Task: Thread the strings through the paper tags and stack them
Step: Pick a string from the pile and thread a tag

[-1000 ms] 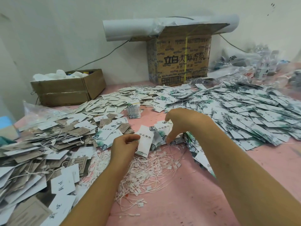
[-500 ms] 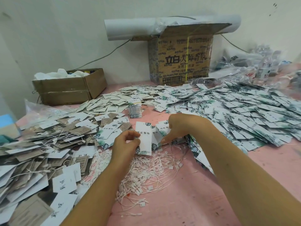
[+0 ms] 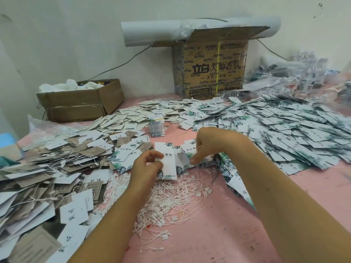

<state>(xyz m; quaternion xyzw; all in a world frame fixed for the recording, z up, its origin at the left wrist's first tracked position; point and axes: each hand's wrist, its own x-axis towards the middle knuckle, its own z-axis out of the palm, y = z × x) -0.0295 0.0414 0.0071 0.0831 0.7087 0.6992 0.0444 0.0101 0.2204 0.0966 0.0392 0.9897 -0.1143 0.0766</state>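
Observation:
My left hand [image 3: 147,164] pinches a white paper tag [image 3: 167,162] with green leaf print, holding it upright over the table's middle. My right hand [image 3: 210,143] hovers just right of it with curled fingers reaching down onto the loose leaf-print tags [image 3: 187,152]; whether it holds a string there I cannot tell. A tangle of white strings with small plastic clasps [image 3: 171,202] lies on the pink table [image 3: 218,234] below both hands. A small neat stack of tags [image 3: 156,128] stands behind.
A wide spread of leaf-print tags [image 3: 284,133] covers the right. Brown and white tags with strings [image 3: 47,177] pile at the left. A low cardboard box [image 3: 79,101] and a tall printed carton [image 3: 210,69] stand at the wall, with plastic clutter [image 3: 307,76] far right.
My left hand has turned the tag more upright and lifted it slightly. My right hand has moved a little down and left toward the tags beside it.

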